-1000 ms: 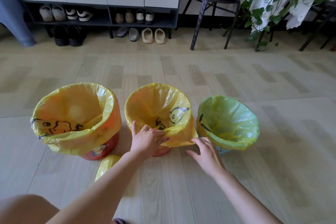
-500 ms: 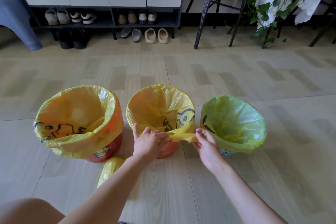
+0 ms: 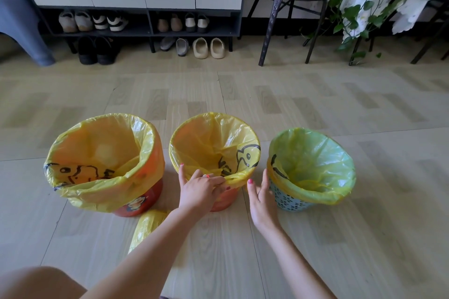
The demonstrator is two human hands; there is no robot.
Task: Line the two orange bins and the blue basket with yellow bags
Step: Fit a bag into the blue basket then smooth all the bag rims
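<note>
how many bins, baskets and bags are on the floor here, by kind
orange bins: 2, the left orange bin and the middle orange bin
blue basket: 1, the blue basket
yellow bags lining them: 3, left bag, middle bag, right bag
spare yellow bag roll: 1
total: 7

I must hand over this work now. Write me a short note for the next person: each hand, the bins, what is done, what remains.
Left hand: rests on the near rim of the middle orange plastic bin, fingers on its yellow plastic bag; grip unclear.
Right hand: open, between that bin and the blue patterned basket.
Done: all three containers, including the left orange bin, carry bags.
Left: smooth the middle rim.
</note>
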